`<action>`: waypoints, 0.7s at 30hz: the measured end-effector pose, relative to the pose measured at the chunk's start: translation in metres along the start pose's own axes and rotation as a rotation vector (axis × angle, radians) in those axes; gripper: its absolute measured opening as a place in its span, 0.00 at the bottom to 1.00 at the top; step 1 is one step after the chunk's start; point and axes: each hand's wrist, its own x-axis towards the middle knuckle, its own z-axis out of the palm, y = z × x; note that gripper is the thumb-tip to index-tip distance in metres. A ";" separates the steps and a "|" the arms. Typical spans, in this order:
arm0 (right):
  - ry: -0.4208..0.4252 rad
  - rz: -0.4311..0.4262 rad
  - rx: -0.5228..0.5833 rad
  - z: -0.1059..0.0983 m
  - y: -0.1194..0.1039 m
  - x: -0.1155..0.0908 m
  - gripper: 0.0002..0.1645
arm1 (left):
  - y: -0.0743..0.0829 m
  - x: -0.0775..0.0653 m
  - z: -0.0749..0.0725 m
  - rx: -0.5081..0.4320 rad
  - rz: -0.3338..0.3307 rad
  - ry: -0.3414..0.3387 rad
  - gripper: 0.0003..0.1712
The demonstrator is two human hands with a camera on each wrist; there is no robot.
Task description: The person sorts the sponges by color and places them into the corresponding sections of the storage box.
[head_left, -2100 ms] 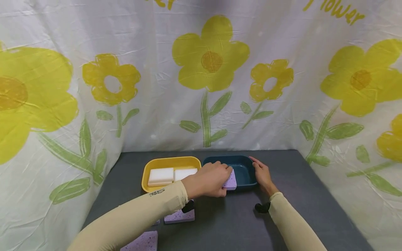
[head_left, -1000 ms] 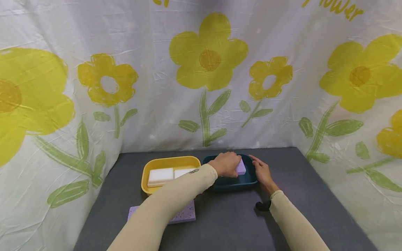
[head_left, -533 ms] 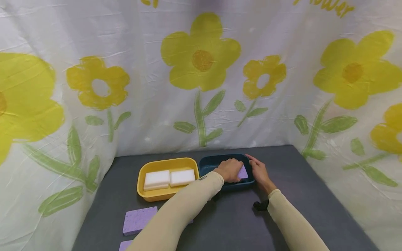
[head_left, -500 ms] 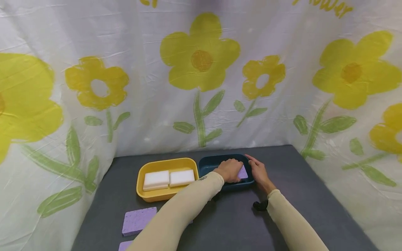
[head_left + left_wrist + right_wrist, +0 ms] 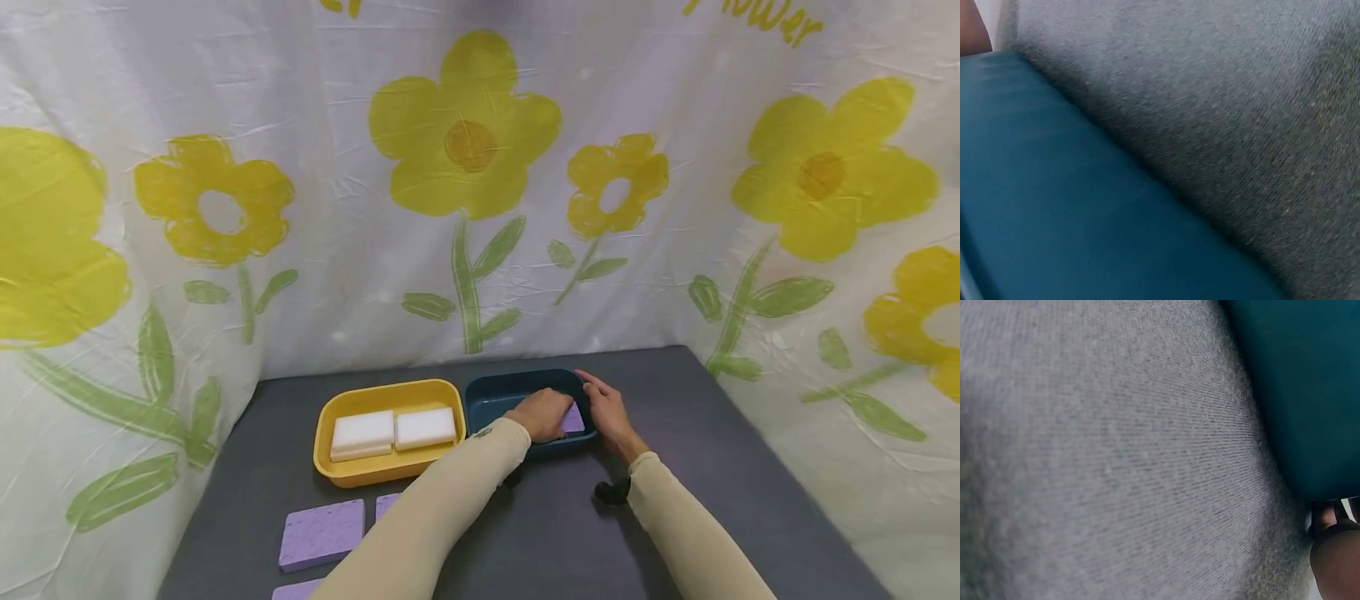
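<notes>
A dark blue tray (image 5: pixel 487 388) stands at the back of the table. Inside it my left hand (image 5: pixel 542 414) grips a purple speckled sponge (image 5: pixel 573 418) near the tray's right end; the hand covers the sponge's left part. My right hand (image 5: pixel 609 415) rests along the right end of the same tray, its fingers fairly straight and reaching to the back corner. In the left wrist view the tray's outer wall (image 5: pixel 1085 187) fills the lower left, and the sponge is out of sight. The right wrist view shows the tray's wall (image 5: pixel 1316 394) with a finger (image 5: pixel 1338 556) at its corner.
Just left of the blue tray is a yellow tray (image 5: pixel 324 442) with white sponges (image 5: pixel 363 433) side by side in it. Several purple sponges (image 5: pixel 322 533) lie on the grey table at front left, partly hidden by the left sleeve. A flowered curtain (image 5: pixel 330 317) hangs behind.
My left hand has carried the purple sponge from the blue tray's front left over and down into its right part. The right hand has stayed at the tray's end. The view has shifted slightly.
</notes>
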 end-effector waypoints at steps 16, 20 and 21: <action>-0.006 0.017 0.014 0.000 -0.003 -0.003 0.28 | -0.007 -0.031 -0.036 -0.031 0.033 0.007 0.42; -0.018 0.024 0.005 0.001 -0.003 -0.004 0.29 | -0.002 -0.050 -0.056 0.025 0.077 0.005 0.41; -0.021 0.026 0.001 0.001 -0.002 -0.004 0.29 | -0.002 -0.053 -0.059 0.043 0.089 0.006 0.41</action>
